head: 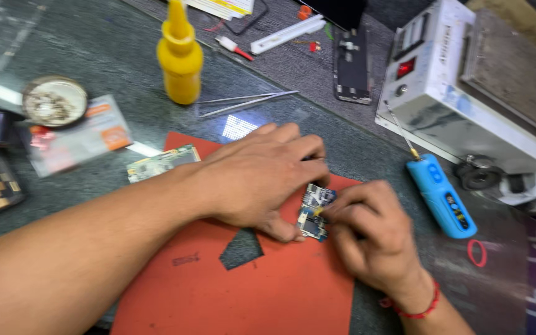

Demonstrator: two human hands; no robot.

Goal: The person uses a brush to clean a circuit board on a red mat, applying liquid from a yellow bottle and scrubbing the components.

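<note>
While a small blue circuit board (315, 212) is pinched at the middle of the view, it is steadied from both sides over an orange-red mat (243, 291) with a dark triangular cut-out. The left hand (262, 177) is laid over the board from nine o'clock, its thumb and fingers closed against the board's left and upper edges. The right hand (370, 232) is brought in from five o'clock, its fingertips drawn together on the board's right edge; whether a small tool is held between them cannot be told. A red thread bracelet (418, 308) is worn on the right wrist.

At three o'clock of the hands, a blue electric screwdriver (442, 195) is laid on the grey table (94, 49), with a red rubber band (477, 253) just below it. At nine o'clock, a second, longer circuit board (161, 162) is seen at the mat's upper left corner, and a plastic packet (75, 139) lies beyond it. Farther off, at eleven o'clock, a yellow squeeze bottle (180, 56) stands upright, with metal tweezers (249, 102) beside it. At one o'clock, a dismantled phone (352, 65) lies flat, and a white heating machine (473, 87) is set at two o'clock. A round tin (54, 101) sits at ten o'clock.
</note>
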